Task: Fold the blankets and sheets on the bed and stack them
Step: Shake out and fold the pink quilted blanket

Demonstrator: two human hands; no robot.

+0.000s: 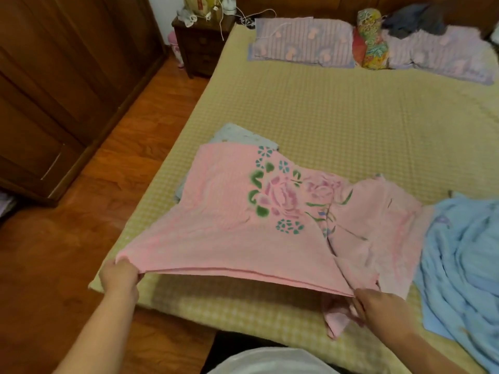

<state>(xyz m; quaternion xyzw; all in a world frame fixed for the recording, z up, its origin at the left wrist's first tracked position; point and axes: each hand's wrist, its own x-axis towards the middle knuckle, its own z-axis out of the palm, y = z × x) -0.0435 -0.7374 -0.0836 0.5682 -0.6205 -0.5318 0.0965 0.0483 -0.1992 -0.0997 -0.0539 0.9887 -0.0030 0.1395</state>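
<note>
A pink blanket (229, 233) with a rose print is stretched, folded double, above the near left part of the bed (337, 122). My left hand (120, 278) grips its near left corner, lifted off the mattress. My right hand (378, 306) pinches the near edge further right, where loose pink cloth hangs down. The blanket's far end lies over a folded pale grey-blue sheet (237, 134). A crumpled light blue blanket (464, 260) lies unfolded at the right.
Two striped lilac pillows (302, 44) and a flowered bolster (371, 41) lie at the head of the bed, with dark clothes (415, 20) behind. A wooden nightstand (199, 41) and a wardrobe (62, 76) stand left, across a wooden floor (89, 211).
</note>
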